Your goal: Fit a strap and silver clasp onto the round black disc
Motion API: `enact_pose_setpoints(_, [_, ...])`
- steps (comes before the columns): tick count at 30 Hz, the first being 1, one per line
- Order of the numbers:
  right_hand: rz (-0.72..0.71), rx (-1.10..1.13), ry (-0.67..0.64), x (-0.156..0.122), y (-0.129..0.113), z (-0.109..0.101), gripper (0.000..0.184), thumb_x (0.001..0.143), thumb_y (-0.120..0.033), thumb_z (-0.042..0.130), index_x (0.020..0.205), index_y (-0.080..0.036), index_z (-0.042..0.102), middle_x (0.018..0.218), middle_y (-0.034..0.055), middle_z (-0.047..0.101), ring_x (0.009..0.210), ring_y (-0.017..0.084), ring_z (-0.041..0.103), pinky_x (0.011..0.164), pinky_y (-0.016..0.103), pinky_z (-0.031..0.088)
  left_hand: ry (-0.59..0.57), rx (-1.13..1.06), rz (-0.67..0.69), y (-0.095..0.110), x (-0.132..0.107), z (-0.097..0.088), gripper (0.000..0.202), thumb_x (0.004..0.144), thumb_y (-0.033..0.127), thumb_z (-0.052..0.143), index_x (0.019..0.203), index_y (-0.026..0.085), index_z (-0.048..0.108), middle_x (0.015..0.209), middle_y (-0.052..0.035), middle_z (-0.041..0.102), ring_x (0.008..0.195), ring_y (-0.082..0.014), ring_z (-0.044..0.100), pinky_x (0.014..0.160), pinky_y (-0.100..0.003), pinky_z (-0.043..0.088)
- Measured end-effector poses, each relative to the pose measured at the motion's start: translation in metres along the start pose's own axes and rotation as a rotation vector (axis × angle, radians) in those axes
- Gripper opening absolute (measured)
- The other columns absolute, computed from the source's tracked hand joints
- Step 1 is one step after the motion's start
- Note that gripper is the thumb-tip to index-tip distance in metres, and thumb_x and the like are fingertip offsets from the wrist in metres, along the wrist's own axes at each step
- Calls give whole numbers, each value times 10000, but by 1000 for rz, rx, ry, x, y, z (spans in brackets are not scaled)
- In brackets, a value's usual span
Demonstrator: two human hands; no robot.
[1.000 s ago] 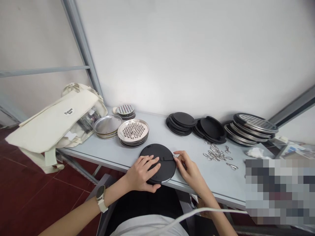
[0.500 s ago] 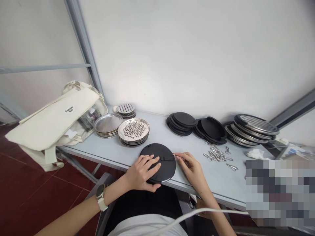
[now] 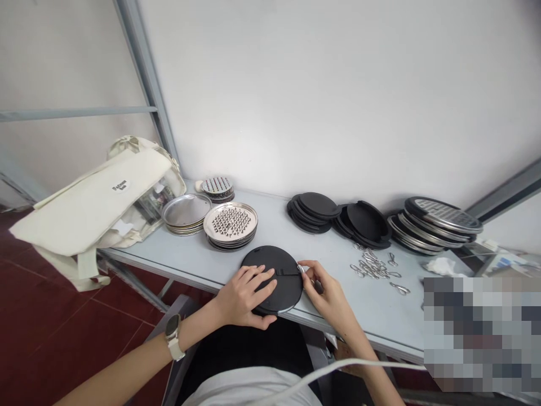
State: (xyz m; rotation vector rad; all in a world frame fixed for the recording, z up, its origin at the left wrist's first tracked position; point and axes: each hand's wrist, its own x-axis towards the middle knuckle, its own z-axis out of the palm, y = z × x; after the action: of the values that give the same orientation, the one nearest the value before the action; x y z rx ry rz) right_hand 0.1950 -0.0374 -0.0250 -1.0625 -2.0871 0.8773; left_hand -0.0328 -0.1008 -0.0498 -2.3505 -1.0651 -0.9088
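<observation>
A round black disc [image 3: 276, 270] lies near the front edge of the grey table [image 3: 270, 237]. My left hand [image 3: 245, 296] rests on its left half with fingers spread flat, holding it down. My right hand [image 3: 325, 293] is at the disc's right rim, fingers pinched on a small metal clip [image 3: 301, 269] where a short black tab meets the edge. The clip is mostly hidden by my fingers.
A cream tote bag [image 3: 97, 197] lies at the table's left end. Stacks of metal plates [image 3: 186, 213] and perforated grater discs [image 3: 230, 224] sit behind. Black discs [image 3: 315, 211], rimmed discs [image 3: 439, 223] and loose metal clips [image 3: 374, 266] lie to the right.
My right hand has shifted slightly toward the disc's rim and closed its pinch there. My left hand and the disc have stayed put.
</observation>
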Motion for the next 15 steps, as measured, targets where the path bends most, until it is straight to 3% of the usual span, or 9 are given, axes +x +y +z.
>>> enact_pose_setpoints(15, [-9, -16, -46, 1, -3, -1, 245, 941, -337, 376, 1127, -200, 458, 623, -56, 384, 546, 118, 402, 552, 233, 349, -7, 1, 5, 0, -2, 1, 545, 742, 497, 545, 1129, 116, 602, 1177, -140, 621, 1086, -312, 553, 860, -428, 455])
